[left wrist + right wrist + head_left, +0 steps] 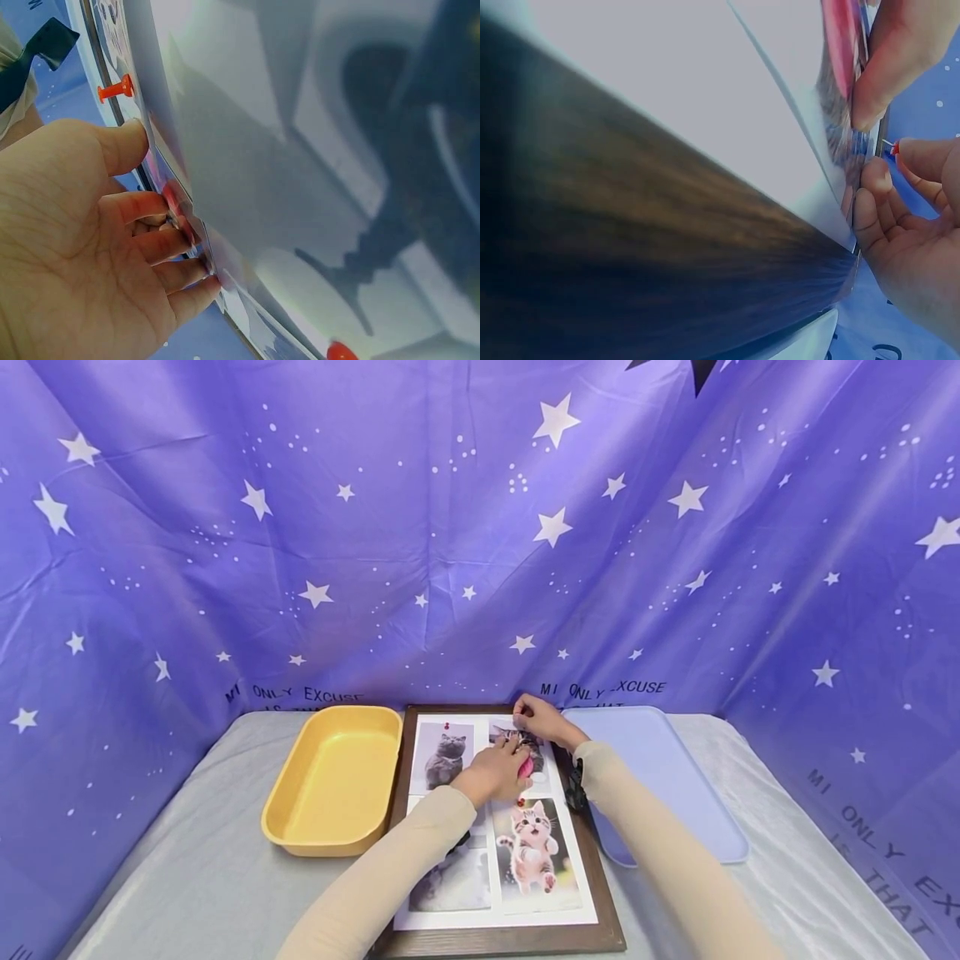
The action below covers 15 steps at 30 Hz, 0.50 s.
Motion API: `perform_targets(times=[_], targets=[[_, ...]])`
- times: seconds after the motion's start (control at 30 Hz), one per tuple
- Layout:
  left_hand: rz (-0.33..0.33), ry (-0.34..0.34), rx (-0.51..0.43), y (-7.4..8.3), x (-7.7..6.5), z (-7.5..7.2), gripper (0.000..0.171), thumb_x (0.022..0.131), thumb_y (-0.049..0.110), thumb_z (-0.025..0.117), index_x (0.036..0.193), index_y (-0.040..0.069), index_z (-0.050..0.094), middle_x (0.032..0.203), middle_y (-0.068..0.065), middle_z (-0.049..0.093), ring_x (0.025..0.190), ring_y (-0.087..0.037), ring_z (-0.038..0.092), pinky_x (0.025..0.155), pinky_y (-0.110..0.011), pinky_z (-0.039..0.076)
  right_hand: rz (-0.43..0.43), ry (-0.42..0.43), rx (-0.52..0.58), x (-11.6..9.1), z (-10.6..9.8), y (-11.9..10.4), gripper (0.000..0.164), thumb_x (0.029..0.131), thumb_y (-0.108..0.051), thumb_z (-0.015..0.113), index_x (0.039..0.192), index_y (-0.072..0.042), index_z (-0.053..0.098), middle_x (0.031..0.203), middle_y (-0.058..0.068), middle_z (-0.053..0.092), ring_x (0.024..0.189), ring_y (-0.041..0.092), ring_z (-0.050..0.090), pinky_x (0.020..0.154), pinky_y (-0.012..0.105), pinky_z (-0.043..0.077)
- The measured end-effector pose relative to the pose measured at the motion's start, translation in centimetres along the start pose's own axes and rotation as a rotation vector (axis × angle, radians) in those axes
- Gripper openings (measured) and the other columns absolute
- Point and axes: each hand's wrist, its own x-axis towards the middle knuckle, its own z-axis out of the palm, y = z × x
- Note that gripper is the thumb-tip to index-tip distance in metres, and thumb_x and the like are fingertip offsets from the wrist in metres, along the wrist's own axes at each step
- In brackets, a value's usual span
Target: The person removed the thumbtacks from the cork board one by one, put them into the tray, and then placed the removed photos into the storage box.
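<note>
A board (613,935) with a brown wooden frame and white surface bears several cat photos. My left hand (495,772) presses with extended fingers on the upper-right photo of a tabby cat (538,760), which has a pink patch. Over that photo's top edge, my right hand (546,720) pinches a red push pin (895,148), its metal point toward the board. Another push pin (447,726) sits on the grey cat photo (446,764), and one (521,802) tops the leaping kitten photo (534,860). My left forearm partly covers the lower-left photo (453,885).
Left of the board stands a yellow tray (335,842). A light blue tray (660,777) lies to the right, partly under my right forearm. Pale grey cloth (202,860) covers the table, and a purple star-patterned curtain (420,527) hangs behind and at both sides.
</note>
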Motion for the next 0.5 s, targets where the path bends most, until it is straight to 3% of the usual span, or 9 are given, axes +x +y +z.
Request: perform_targets(times=[0.17, 0.5], targets=[[0.001, 0.003, 0.003, -0.02, 0.09, 0.21, 0.066, 0.103, 0.047, 0.052, 0.159, 0.015, 0.037, 0.168, -0.013, 0.028, 0.154, -0.035, 0.029, 0.123, -0.039, 0.035, -0.019, 0.026, 0.003, 0.08, 0.08, 0.44, 0.008, 0.1, -0.003, 0.056, 0.105, 0.002, 0.057, 0.078, 0.003, 0.055, 0.053, 0.011, 0.043, 0.045, 0.024, 0.04], [-0.002, -0.006, 0.007, -0.05, 0.2, 0.25, 0.066, 0.105, 0.047, 0.049, 0.16, 0.015, 0.034, 0.169, -0.012, 0.026, 0.155, -0.035, 0.028, 0.124, -0.039, 0.034, -0.027, 0.064, 0.007, 0.51, -0.02, 0.75, 0.008, 0.099, -0.002, 0.058, 0.103, 0.003, 0.063, 0.076, 0.006, 0.06, 0.053, 0.013, 0.048, 0.042, 0.023, 0.042]])
